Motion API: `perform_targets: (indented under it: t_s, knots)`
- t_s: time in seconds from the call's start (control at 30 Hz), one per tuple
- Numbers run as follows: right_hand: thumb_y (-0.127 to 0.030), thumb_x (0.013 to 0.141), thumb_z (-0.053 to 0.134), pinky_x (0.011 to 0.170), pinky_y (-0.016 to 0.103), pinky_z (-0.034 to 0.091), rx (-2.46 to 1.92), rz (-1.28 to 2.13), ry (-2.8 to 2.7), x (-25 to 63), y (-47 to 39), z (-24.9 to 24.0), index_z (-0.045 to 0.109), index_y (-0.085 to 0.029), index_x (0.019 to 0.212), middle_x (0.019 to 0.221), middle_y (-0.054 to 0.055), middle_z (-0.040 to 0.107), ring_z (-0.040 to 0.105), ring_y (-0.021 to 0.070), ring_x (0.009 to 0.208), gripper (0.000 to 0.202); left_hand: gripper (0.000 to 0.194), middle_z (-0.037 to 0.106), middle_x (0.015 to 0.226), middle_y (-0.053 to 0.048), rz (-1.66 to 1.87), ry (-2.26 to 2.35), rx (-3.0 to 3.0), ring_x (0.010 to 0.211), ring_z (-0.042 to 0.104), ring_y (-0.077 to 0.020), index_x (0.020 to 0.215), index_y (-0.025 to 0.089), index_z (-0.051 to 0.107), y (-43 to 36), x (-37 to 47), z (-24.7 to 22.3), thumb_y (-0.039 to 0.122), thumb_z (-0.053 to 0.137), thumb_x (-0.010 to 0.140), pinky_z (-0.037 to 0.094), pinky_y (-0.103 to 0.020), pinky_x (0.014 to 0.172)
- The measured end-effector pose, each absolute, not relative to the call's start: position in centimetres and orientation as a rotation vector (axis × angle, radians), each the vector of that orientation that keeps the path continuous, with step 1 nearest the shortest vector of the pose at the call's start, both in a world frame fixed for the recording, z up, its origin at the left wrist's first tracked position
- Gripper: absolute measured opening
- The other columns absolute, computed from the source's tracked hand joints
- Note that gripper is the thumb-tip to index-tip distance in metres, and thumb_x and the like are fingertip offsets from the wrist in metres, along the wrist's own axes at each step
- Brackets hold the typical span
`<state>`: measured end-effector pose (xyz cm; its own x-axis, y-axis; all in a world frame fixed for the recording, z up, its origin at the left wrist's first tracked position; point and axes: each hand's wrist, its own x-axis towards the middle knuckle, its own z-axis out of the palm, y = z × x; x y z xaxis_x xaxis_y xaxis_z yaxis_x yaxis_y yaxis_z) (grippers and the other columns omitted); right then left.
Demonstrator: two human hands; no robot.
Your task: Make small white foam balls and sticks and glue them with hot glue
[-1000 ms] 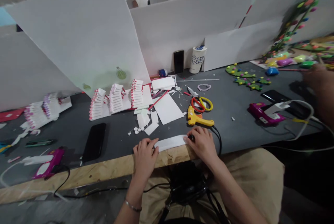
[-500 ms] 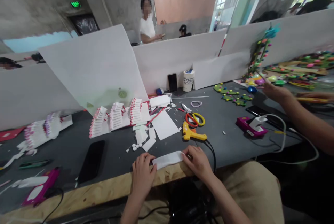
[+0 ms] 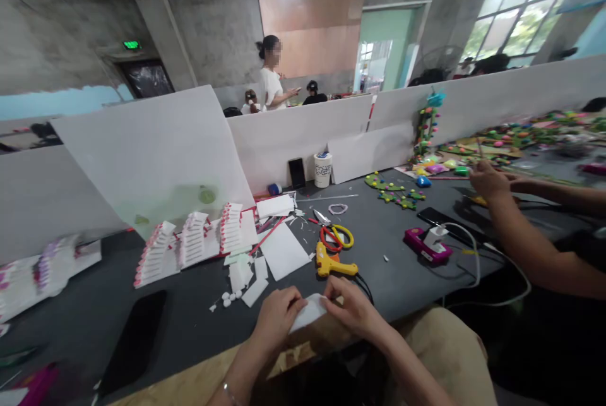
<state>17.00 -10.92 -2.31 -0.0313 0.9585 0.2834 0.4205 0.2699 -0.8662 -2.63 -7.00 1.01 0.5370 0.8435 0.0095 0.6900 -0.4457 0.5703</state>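
Note:
A folded strip of white paper (image 3: 310,312) lies at the table's front edge, between my two hands. My left hand (image 3: 279,311) has its fingers bent and pinched on the strip's left part. With thumb and fingers together, my right hand (image 3: 348,305) grips the right end. Just beyond the hands lie a yellow glue gun (image 3: 334,262) and scissors (image 3: 339,237) with red and yellow handles. A white sheet (image 3: 285,251) and small paper pieces (image 3: 255,290) are to the left of the glue gun.
Fanned paper pieces with red tips (image 3: 156,254) stand at the left, behind a black phone (image 3: 135,340). A paper cup (image 3: 322,170) stands by the partition (image 3: 293,131). At right, a co-worker's hand (image 3: 490,180) is near a magenta power strip (image 3: 426,246).
My left hand has slid right along the paper strip, closer to my right hand, and now covers more of it. The head view has tilted up and turned right.

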Motion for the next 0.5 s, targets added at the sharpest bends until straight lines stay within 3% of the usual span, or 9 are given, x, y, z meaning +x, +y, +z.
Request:
perform_targets:
  t_s: [0.07, 0.13, 0.23, 0.37, 0.5]
  knots:
    - [-0.024, 0.076, 0.06, 0.064, 0.026, 0.041, -1.283, 0.771, -1.551, 17.1, -10.7, -2.2, 0.053, -0.021, 0.069, 0.067, -0.001, 0.059, 0.053, 0.0152, 0.067, 0.011, 0.029, 0.063, 0.069, -0.001, 0.466, 1.187, 2.219, 0.066, 0.054, -0.0169, 0.071, 0.02, 0.059, -6.6, -2.7, 0.7, 0.038, 0.044, 0.087, 0.035, -0.027, 0.061]
    - [-0.03, 0.078, 0.061, 0.063, 0.025, 0.042, -1.249, 0.864, -1.464, 17.1, -10.4, -2.2, 0.056, -0.021, 0.084, 0.072, -0.001, 0.06, 0.055, 0.0145, 0.068, 0.012, 0.031, 0.06, 0.066, -0.001, 0.534, 1.171, 2.18, 0.064, 0.053, -0.0162, 0.068, 0.02, 0.056, -6.2, -2.6, 0.4, 0.041, 0.043, 0.087, 0.035, -0.026, 0.06]
    - [-0.041, 0.075, 0.066, 0.06, 0.025, 0.043, -1.152, 1.096, -1.285, 16.9, -9.8, -2.2, 0.056, -0.021, 0.103, 0.076, -0.001, 0.06, 0.055, 0.0142, 0.066, 0.036, 0.031, 0.056, 0.063, 0.001, 0.611, 1.211, 2.135, 0.062, 0.051, -0.0159, 0.066, 0.02, 0.054, -5.8, -2.2, 0.2, 0.042, 0.043, 0.086, 0.035, -0.026, 0.06]
    - [-0.048, 0.074, 0.066, 0.055, 0.024, 0.036, -1.154, 1.136, -1.234, 16.7, -9.0, -1.9, 0.057, -0.019, 0.071, 0.062, -0.004, 0.05, 0.045, 0.0113, 0.057, 0.03, 0.031, 0.054, 0.061, 0.001, 0.665, 1.221, 2.093, 0.06, 0.048, -0.0152, 0.064, 0.02, 0.053, -5.9, -1.3, 0.4, 0.042, 0.045, 0.085, 0.034, -0.026, 0.059]
    - [-0.051, 0.074, 0.065, 0.054, 0.024, 0.033, -1.168, 1.12, -1.199, 17.2, -8.6, -1.5, 0.055, -0.019, 0.064, 0.057, -0.005, 0.044, 0.039, 0.0103, 0.055, 0.035, 0.029, 0.055, 0.064, 0.001, 0.681, 1.169, 1.978, 0.062, 0.048, -0.0148, 0.072, 0.019, 0.057, -5.9, -0.7, 0.7, 0.043, 0.048, 0.083, 0.035, -0.025, 0.059]
